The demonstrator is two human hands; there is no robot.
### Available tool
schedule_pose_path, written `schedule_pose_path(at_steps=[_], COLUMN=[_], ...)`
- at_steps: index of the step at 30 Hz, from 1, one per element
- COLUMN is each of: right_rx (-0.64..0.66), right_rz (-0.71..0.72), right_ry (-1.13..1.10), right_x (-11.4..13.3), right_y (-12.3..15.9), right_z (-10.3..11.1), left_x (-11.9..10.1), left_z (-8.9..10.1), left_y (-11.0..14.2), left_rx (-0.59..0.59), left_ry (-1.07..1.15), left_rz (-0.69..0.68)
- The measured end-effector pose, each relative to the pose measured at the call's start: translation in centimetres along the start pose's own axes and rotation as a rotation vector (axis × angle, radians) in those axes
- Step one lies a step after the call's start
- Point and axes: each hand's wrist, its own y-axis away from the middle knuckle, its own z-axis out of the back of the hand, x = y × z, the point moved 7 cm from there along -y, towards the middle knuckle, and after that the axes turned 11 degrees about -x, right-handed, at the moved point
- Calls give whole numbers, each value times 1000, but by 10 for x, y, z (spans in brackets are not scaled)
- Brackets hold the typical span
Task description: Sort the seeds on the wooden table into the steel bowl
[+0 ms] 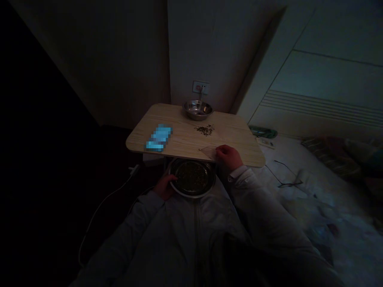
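Observation:
My left hand (166,186) grips the left rim of a round metal basin (191,194), its thumb over the edge. Small dark grains cover the basin's bottom, and it sits just below the table's front edge, over my lap. My right hand (229,157) pinches a thin, pale, see-through sheet (208,152) that lies against the tabletop near that edge. A few stray grains rest at the sheet's left tip. Farther back on the wood is a loose pile of small greenish-brown grains (205,130). Behind the pile stands a shiny metal bowl (198,113).
The small wooden table (179,139) carries a lit phone (159,138) on its left. A wall socket (200,87) with a plugged-in cord is behind. Glasses (290,184) lie on the bed at right. A white cable (101,203) runs along the dark floor.

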Motion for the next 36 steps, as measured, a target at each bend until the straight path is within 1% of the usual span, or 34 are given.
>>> schedule_pose_path(at_steps=[4, 11, 17, 22, 25, 27, 29, 36], right_rx=[-24, -51, -9, 53, 105, 117, 114, 75], right_rz=[-7, 12, 10, -27, -1, 25, 42, 25], right_ry=[27, -14, -110, -133, -178, -212, -229, -250], right_x=[-7, -8, -1, 14, 22, 24, 23, 11], right_y=[-8, -19, -18, -11, -7, -6, -6, -9], right_z=[4, 3, -6, -12, -16, -17, -18, -12], left_x=[0, 1, 1, 2, 1, 0, -1, -1], left_z=[0, 3, -1, -1, 1, 1, 0, -3], left_y=[0, -2, 3, 3, 3, 4, 6, 7], left_rx=[-20, -25, -23, -17, -43, -46, -41, -17], left_ry=[3, -14, 1, 1, -13, -13, -7, 13], left_rz=[-7, -28, -7, 6, -2, -11, -16, -3])
